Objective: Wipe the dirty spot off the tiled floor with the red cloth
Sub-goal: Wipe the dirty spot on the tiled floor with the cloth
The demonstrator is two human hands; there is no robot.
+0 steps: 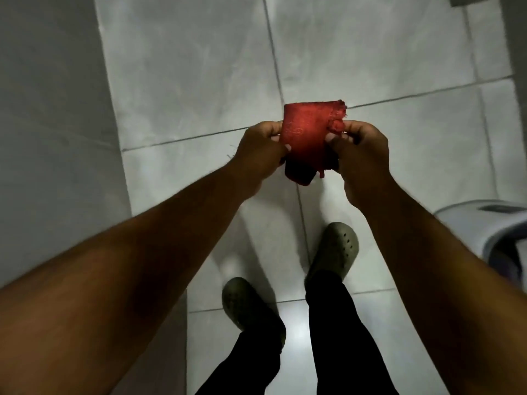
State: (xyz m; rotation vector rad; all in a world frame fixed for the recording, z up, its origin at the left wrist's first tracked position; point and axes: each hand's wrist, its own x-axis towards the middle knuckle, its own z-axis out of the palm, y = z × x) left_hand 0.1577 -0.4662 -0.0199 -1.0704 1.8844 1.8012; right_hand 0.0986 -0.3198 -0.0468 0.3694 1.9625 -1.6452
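Note:
A folded red cloth (306, 132) with a frayed corner is held up in the air in front of me, well above the pale tiled floor (199, 81). My left hand (261, 153) pinches its left edge and my right hand (360, 151) pinches its right edge. The cloth's lower part hangs dark between the two hands. No dirty spot shows on the visible tiles.
I stand with both feet in grey-green clogs (335, 249) on the tiles. A grey wall (51, 124) runs along the left. A white rounded fixture (490, 226) sits at the right edge, and another wall or cabinet edge (517, 52) rises at the far right.

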